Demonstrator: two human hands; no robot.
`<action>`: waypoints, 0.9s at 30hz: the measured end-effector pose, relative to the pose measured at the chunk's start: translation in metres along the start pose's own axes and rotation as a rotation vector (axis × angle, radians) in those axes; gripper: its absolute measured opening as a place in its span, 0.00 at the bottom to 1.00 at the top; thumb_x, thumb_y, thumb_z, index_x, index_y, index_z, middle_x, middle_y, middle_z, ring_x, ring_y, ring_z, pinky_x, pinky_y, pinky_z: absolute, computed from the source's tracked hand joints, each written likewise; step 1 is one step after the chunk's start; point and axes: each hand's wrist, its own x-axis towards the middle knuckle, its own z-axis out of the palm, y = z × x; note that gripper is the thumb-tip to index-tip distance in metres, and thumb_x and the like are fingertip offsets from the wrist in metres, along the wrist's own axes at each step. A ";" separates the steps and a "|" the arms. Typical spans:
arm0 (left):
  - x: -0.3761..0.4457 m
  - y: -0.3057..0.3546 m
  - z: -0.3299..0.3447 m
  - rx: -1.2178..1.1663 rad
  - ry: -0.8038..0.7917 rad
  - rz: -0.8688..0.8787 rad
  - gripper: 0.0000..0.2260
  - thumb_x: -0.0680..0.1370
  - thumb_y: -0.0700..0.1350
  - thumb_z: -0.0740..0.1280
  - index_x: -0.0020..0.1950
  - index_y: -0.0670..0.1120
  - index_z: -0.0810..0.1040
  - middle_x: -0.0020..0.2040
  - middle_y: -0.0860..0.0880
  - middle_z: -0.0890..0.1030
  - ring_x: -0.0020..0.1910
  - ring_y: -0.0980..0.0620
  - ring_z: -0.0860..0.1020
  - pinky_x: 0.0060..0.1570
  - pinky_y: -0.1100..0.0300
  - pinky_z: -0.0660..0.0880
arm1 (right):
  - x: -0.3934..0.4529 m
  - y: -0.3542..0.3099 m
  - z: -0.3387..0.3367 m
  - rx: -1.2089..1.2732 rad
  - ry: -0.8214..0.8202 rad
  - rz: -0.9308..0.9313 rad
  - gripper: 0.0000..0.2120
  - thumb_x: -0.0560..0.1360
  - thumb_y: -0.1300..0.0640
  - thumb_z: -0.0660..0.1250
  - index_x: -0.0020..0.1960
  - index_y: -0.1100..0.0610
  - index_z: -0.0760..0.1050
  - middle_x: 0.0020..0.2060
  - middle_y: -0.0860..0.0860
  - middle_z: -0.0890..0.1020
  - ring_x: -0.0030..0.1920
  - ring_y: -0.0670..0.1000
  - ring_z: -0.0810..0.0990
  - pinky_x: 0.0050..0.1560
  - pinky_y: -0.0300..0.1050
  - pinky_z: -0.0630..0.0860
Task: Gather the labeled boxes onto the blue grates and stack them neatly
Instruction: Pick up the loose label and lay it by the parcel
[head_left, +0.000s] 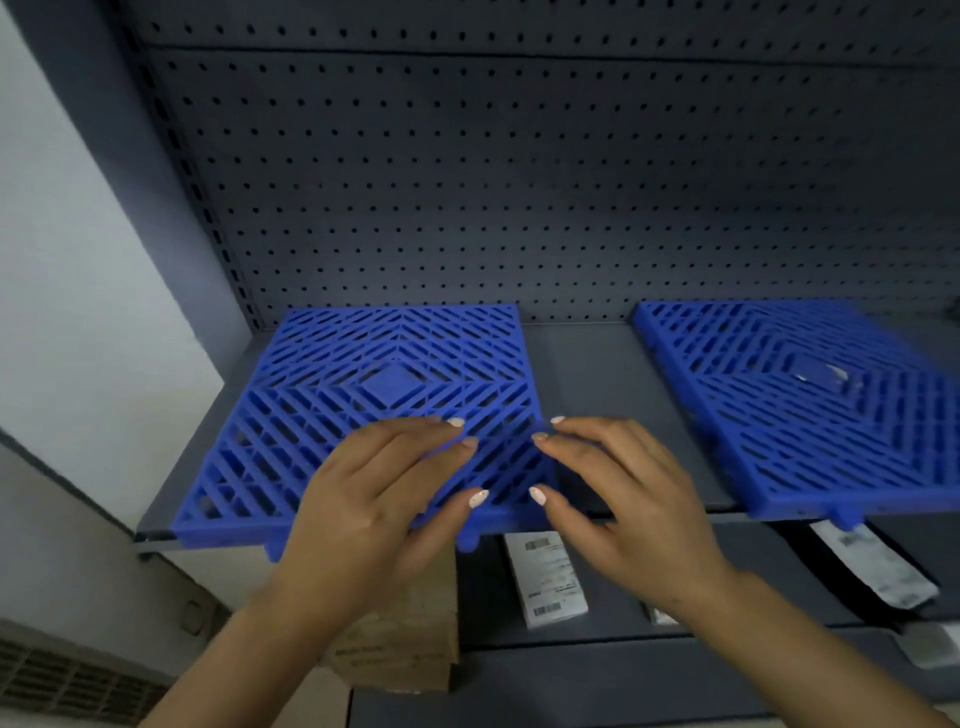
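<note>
Two blue grates lie flat on a dark grey shelf (587, 374): a left blue grate (322, 395) and a right blue grate (810, 405). Both overhang the front edge a little, and neither has a box on it. My left hand (363, 499) and my right hand (623, 499) hover over the front right corner of the left grate, fingers spread, holding nothing. On lower shelves I see a dark box with a white label (548, 577), a brown cardboard box (415, 623) and another labeled dark box (878, 566).
A grey pegboard (519, 182) backs the shelf. A slotted upright (208, 208) borders its left side, and a white wall (78, 286) lies beyond it. A vent grille (67, 686) sits low at the left. More labeled packs (930, 644) lie at the lower right.
</note>
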 end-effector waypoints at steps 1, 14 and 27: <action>0.010 0.009 0.008 -0.015 0.009 0.021 0.14 0.78 0.51 0.67 0.57 0.43 0.82 0.57 0.47 0.81 0.56 0.49 0.79 0.58 0.54 0.74 | -0.002 0.007 -0.011 -0.021 0.013 0.002 0.15 0.75 0.52 0.68 0.58 0.58 0.79 0.54 0.54 0.80 0.51 0.53 0.79 0.51 0.47 0.76; 0.142 0.181 0.132 -0.212 -0.021 0.132 0.15 0.77 0.53 0.67 0.59 0.46 0.81 0.59 0.51 0.80 0.57 0.53 0.78 0.60 0.59 0.71 | -0.095 0.165 -0.169 -0.223 0.095 0.125 0.10 0.75 0.54 0.66 0.51 0.59 0.81 0.52 0.54 0.80 0.51 0.56 0.79 0.49 0.51 0.75; 0.225 0.341 0.273 -0.233 -0.247 0.152 0.17 0.77 0.56 0.62 0.60 0.50 0.80 0.59 0.55 0.80 0.58 0.55 0.76 0.59 0.58 0.70 | -0.203 0.341 -0.299 -0.336 -0.016 0.274 0.13 0.75 0.52 0.64 0.55 0.57 0.78 0.49 0.50 0.80 0.50 0.53 0.78 0.49 0.50 0.76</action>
